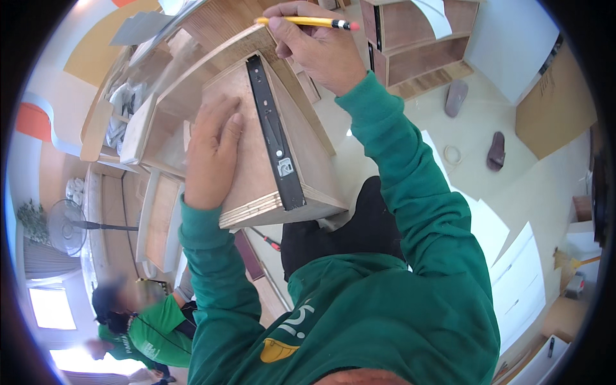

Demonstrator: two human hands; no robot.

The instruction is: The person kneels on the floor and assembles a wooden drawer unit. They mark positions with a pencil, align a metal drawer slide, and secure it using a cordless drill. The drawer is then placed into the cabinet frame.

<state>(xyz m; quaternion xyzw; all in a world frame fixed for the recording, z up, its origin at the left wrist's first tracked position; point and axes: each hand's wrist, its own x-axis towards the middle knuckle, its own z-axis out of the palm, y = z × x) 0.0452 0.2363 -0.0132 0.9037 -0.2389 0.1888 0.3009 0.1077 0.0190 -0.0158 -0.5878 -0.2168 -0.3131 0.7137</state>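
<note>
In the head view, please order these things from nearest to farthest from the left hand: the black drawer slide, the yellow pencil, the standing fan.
1. Black drawer slide: just right of the left hand, on the same plywood panel.
2. Yellow pencil: up and to the right, held in the right hand.
3. Standing fan: far to the lower left, by the wall.

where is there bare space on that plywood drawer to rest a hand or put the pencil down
Free: the bare plywood face right of the black slide rail, down to the layered front edge. A narrow strip lies between the left hand and the rail. Crowded: the far top edge, where the right hand holds the yellow pencil, and the panel's left side under the left hand.
</note>
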